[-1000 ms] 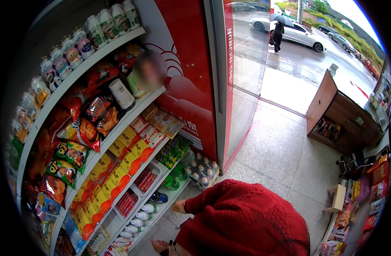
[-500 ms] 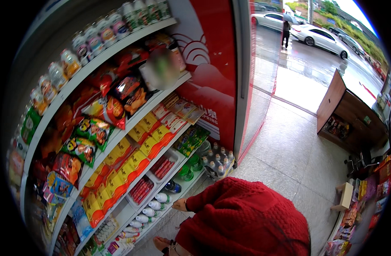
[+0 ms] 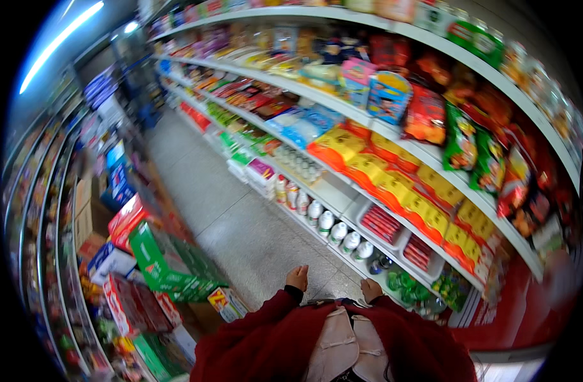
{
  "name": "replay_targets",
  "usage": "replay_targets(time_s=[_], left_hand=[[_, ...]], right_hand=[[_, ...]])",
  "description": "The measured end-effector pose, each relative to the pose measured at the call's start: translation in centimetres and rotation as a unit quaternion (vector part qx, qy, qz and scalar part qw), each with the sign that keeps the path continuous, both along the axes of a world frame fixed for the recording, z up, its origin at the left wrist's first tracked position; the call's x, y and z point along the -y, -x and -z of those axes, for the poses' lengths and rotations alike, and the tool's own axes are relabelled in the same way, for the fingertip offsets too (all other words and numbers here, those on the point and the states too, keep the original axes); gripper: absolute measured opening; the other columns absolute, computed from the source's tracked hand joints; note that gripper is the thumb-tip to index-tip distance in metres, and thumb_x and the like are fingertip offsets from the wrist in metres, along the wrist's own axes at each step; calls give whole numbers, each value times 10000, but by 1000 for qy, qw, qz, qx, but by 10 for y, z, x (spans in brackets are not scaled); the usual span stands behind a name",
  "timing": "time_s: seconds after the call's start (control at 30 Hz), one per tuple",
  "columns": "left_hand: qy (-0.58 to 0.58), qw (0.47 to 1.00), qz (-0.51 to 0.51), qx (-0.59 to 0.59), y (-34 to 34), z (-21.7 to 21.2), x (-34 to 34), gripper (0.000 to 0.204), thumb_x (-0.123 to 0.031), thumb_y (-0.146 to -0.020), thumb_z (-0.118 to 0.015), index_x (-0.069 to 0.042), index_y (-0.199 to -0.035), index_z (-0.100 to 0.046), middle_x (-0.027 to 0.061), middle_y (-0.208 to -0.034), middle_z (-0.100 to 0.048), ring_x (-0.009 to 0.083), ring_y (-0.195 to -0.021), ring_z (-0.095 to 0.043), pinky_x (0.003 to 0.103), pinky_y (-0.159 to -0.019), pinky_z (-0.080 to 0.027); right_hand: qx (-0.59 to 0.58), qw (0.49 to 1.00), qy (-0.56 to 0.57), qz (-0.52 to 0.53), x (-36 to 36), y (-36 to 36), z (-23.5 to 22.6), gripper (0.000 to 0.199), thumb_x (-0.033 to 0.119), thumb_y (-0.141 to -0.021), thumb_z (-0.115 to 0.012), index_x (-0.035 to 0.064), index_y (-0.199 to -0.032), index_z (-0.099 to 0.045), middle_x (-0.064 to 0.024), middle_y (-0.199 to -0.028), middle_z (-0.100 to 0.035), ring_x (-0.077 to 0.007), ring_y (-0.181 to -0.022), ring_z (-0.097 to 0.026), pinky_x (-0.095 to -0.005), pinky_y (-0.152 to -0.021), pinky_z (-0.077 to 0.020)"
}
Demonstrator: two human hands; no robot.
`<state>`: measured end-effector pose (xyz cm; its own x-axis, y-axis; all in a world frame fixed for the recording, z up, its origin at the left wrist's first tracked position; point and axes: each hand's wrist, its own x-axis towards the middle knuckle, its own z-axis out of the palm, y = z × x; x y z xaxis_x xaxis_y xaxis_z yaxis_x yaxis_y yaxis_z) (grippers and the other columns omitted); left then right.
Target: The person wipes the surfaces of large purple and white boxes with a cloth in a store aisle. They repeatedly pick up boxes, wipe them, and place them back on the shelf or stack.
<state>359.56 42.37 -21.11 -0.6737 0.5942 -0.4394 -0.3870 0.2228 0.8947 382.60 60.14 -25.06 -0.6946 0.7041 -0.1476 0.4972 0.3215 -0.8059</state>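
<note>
Both my hands hang in front of my body, in dark red sleeves, at the lower middle of the view. My left hand [image 3: 298, 278] is over the grey floor, fingers loosely bent and thumb apart, with nothing seen in it. My right hand [image 3: 370, 290] is near the bottom shelf, touching nothing that I can see; its fingers look loosely apart and are slightly blurred. Nearest to it are white bottles [image 3: 350, 242] in a row on that shelf, a dark bottle [image 3: 380, 263] and green containers [image 3: 403, 284]. Above them sit trays of red sausage-like packs [image 3: 382, 223].
Shelves at the right carry yellow-orange packets [image 3: 393, 188], snack bags [image 3: 425, 114] and, on top, bottles [image 3: 475, 41]. At the left, a green carton [image 3: 170, 258], a red box [image 3: 131, 223] and other boxes crowd the aisle floor [image 3: 234, 216] before another shelf rack.
My view has swung left, from the doorway and street to the aisle's far end. Both hands now show in front of me, away from the shelf; the white bottles stay on it.
</note>
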Motion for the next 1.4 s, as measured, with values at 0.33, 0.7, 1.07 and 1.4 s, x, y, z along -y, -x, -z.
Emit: replay_targets(time_s=[0.33, 0.7, 1.07, 1.4], left_hand=[[7, 960, -281, -13, 88, 7, -5, 341, -47, -772, -628, -119, -588, -350, -8, -469, -399, 84, -366, -352, 275, -325, -296], [-4, 877, -480, -7, 180, 24, 38, 297, 11, -695, -603, -128, -594, -361, 5, -468, -412, 114, -351, -400, 288, -318, -322], [117, 876, -465, -54, 489, 46, 80, 284, -76, -671, -686, -90, -600, -411, 41, -471, -469, 144, -402, -487, 316, -397, -407], [14, 908, -399, -130, 787, 25, 124, 196, -10, -686, -652, -61, -837, -539, 4, -749, -545, 84, -693, -521, 232, -635, -445]], right_hand=[[-31, 983, 15, -178, -98, 181, 12, 308, 315, -772, -656, 42, -687, -542, -78, -575, -524, -163, -528, -470, -333, -513, -396], [-5, 925, 125, -359, -78, 394, 41, 211, 217, -774, -651, 49, -795, -525, -31, -620, -533, -116, -542, -485, -274, -524, -419], [28, 930, 24, -365, -33, 701, 61, 217, 238, -755, -645, 43, -771, -551, -35, -579, -518, -137, -523, -490, -305, -506, -413], [-31, 956, 21, -290, -9, 993, 14, 239, 240, -744, -645, 19, -785, -562, -90, -662, -577, -182, -625, -554, -325, -576, -446]])
